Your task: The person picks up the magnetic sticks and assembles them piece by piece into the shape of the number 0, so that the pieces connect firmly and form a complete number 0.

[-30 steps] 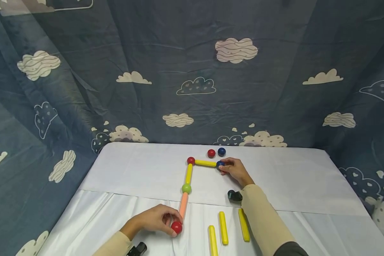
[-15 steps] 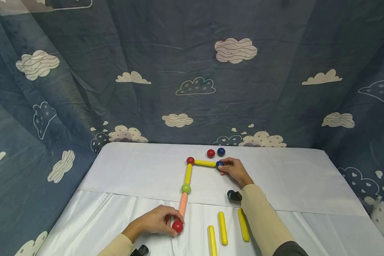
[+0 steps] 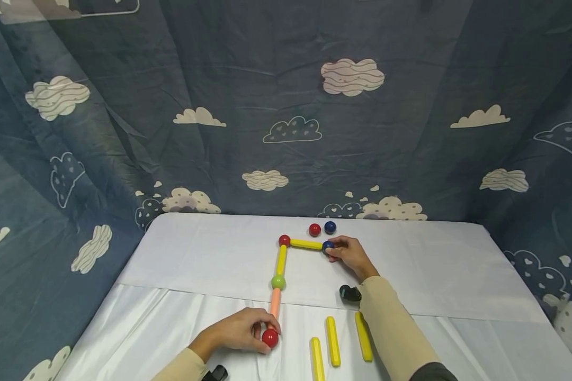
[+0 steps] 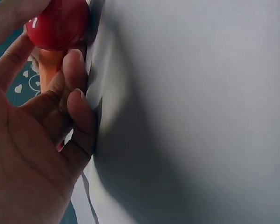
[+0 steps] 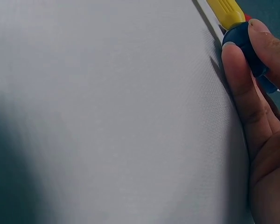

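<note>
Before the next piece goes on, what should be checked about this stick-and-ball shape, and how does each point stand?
1. Left hand has a grip on the red ball: ok, fingers curl round it.
2. Red ball meets the orange stick: ok in the left wrist view, they touch.
3. Right hand holds the blue ball on the end of the yellow stick: ok.
4. The chain's other joints, at the green ball and the corner red ball, look closed: ok.
5. Spare yellow sticks lie close by: ok, three on the cloth.
6. Joints firmly locked: cannot tell.
</note>
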Action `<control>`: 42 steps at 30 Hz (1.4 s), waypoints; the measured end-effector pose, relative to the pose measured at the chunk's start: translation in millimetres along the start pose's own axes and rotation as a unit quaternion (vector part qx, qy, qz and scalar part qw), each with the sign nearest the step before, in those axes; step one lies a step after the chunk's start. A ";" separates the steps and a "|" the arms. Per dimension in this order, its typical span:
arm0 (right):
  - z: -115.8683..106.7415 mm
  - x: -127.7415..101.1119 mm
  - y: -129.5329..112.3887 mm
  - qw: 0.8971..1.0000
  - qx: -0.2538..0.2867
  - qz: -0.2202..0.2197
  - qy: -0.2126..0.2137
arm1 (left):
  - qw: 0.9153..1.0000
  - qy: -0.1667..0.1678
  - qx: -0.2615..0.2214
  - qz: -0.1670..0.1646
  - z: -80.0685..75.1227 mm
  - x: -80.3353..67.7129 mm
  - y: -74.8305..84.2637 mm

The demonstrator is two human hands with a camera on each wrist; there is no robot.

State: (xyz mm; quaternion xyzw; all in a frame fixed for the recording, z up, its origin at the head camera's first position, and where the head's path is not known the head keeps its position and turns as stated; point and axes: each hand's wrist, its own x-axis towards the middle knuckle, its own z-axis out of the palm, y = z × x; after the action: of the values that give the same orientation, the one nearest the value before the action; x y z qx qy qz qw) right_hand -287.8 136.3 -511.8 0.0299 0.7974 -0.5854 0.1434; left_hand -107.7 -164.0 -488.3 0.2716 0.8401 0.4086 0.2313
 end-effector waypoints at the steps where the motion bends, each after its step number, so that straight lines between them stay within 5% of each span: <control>1: 0.0 -0.5 0.2 1.000 0.000 -0.003 -0.003 | 1.000 -0.003 0.002 -0.001 0.3 0.2 0.4; 10: -2.0 0.7 0.3 1.000 -0.003 -0.011 0.000 | 0.999 -0.019 0.016 -0.026 -5.3 5.2 4.6; 29: -4.9 -1.6 0.2 1.000 -0.014 0.003 0.000 | 0.998 -0.056 0.005 -0.021 -7.5 16.9 -0.3; 35: -5.0 -10.0 -8.5 0.998 -0.070 0.002 0.001 | 0.998 -0.055 -0.007 -0.030 -11.0 15.5 -0.5; 42: -6.4 -40.7 -27.8 0.982 -0.184 -0.001 0.033 | 0.996 -0.061 -0.029 -0.058 -17.7 15.7 2.2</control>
State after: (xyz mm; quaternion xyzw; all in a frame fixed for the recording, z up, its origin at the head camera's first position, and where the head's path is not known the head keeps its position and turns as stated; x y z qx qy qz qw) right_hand -256.1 138.6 -473.6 0.0213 0.8958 -0.4277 0.1190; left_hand -129.6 -162.6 -479.3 0.2401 0.8266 0.4013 0.3130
